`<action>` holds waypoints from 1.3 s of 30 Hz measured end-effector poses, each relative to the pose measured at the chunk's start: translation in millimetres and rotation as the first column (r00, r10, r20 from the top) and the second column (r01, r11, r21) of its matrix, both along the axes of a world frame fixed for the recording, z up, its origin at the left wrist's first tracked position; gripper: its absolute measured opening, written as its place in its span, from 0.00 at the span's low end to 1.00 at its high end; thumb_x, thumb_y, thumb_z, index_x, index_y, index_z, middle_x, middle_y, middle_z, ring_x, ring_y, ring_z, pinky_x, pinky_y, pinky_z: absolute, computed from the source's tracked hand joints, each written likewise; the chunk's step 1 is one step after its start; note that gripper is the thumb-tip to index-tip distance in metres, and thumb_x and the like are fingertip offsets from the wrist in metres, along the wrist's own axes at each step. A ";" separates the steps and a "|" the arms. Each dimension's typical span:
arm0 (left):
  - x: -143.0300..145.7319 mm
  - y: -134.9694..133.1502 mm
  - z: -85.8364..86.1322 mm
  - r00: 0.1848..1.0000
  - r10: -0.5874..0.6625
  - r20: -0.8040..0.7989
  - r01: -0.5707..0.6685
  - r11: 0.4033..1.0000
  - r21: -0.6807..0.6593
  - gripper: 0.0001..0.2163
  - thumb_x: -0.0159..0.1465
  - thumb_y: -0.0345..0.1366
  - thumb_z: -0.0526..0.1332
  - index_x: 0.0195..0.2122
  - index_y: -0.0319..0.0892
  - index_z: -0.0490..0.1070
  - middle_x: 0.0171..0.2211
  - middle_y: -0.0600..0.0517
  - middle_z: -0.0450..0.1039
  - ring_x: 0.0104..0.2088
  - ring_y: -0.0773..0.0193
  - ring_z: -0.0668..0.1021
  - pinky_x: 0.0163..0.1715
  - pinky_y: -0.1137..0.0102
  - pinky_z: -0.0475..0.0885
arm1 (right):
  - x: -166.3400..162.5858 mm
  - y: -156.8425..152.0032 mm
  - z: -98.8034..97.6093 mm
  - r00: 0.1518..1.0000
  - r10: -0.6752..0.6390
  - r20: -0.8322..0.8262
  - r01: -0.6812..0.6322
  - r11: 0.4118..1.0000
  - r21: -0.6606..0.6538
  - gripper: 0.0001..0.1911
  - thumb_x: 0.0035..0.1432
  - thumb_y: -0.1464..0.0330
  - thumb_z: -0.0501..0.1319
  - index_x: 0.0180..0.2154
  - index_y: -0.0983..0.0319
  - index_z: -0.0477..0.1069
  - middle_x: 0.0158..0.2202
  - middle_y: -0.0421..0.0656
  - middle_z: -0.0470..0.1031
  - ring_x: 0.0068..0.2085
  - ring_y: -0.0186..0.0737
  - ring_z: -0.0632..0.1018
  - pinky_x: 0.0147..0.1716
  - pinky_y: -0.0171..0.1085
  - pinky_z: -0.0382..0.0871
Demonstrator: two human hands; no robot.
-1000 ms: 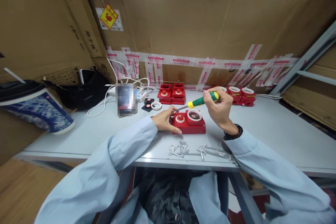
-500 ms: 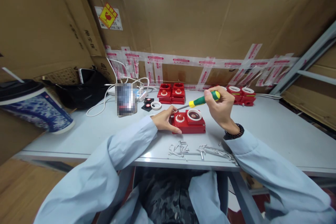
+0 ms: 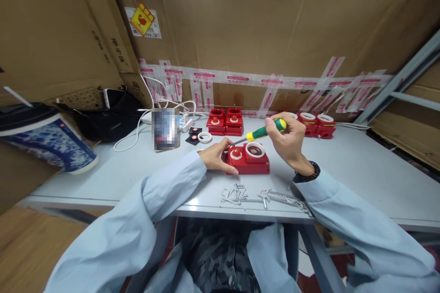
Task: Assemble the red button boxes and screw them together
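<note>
A red alarm box (image 3: 252, 167) with a small red dome and a white ring around a dark disc lies on the table in front of me. My left hand (image 3: 216, 155) grips its left end, thumb along the front side and fingers at the back corner. In my right hand (image 3: 288, 142) is a screwdriver (image 3: 261, 132) with a green and yellow handle. Its shaft slants down to the left, and the tip meets the box's back left corner beside my left fingertips. Whether a screw sits under the tip is hidden.
Loose screws (image 3: 238, 192) and small metal parts (image 3: 283, 198) lie near the table's front edge. Behind are two red boxes (image 3: 225, 123), a white ring (image 3: 205, 137), a phone (image 3: 165, 130) and cables. More red units (image 3: 325, 127) stand back right; a large cup (image 3: 48, 139) stands left.
My right hand and the screwdriver handle have shifted very slightly to the left. The box and my left hand stay essentially in place.
</note>
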State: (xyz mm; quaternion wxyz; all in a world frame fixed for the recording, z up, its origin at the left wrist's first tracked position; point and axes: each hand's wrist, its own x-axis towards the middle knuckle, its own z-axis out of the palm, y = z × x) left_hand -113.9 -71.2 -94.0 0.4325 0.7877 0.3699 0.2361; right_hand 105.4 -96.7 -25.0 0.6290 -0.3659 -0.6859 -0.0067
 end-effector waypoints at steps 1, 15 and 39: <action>-0.1 0.1 -0.1 1.000 -0.006 0.005 0.006 1.000 -0.002 0.38 0.40 0.45 0.75 0.49 0.45 0.59 0.45 0.46 0.74 0.50 0.49 0.74 0.54 0.54 0.64 | -0.8 0.0 -0.1 1.000 0.008 0.005 -0.008 1.000 -0.005 0.10 0.55 0.65 0.60 0.24 0.61 0.68 0.18 0.34 0.62 0.20 0.29 0.61 0.20 0.32 0.55; 2.5 0.0 2.1 0.998 -0.034 -0.052 0.035 0.999 0.013 0.36 0.43 0.48 0.73 0.47 0.44 0.55 0.47 0.45 0.72 0.49 0.50 0.75 0.52 0.54 0.66 | -8.2 2.1 13.1 0.994 0.037 0.105 -0.026 0.995 -0.098 0.10 0.54 0.65 0.61 0.23 0.62 0.67 0.17 0.34 0.61 0.20 0.28 0.60 0.20 0.31 0.54; 2.8 3.6 -2.8 0.998 -0.018 -0.053 0.022 0.997 0.073 0.37 0.41 0.48 0.74 0.48 0.43 0.57 0.51 0.41 0.68 0.53 0.48 0.72 0.54 0.55 0.66 | -56.8 24.9 67.9 0.733 -0.168 0.660 0.302 0.949 -0.094 0.15 0.53 0.58 0.58 0.22 0.60 0.62 0.19 0.42 0.65 0.22 0.35 0.60 0.24 0.37 0.46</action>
